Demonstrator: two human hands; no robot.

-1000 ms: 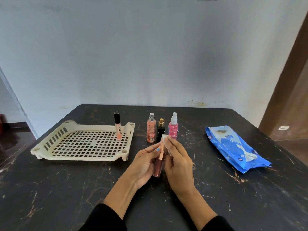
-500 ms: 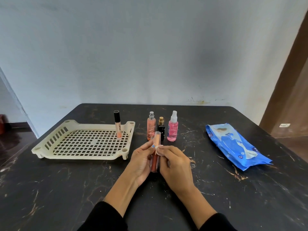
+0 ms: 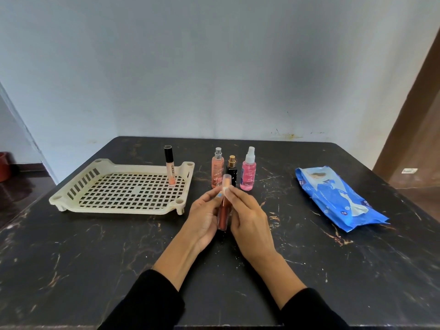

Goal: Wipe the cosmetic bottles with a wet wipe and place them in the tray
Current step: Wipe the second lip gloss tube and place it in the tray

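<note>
My left hand (image 3: 204, 216) grips a slim brown lip gloss tube (image 3: 224, 214) with a rose-gold cap, held upright over the table's middle. My right hand (image 3: 250, 217) pinches a small white wet wipe (image 3: 227, 188) against the tube's cap. A cream plastic tray (image 3: 78, 191) sits to the left; a black-capped lip gloss tube (image 3: 170, 168) stands in its far right corner. Behind my hands stand a peach spray bottle (image 3: 217, 169), a small black perfume bottle (image 3: 231, 171) and a pink spray bottle (image 3: 248, 171).
A blue wet-wipe pack (image 3: 338, 200) lies on the right of the black marble table (image 3: 95, 253). A pale wall runs behind the table, and a brown door frame (image 3: 414, 110) stands at the far right.
The wipe has slid from the top of the cap down to its lower part. The tube and both hands have shifted slightly lower and closer together.
</note>
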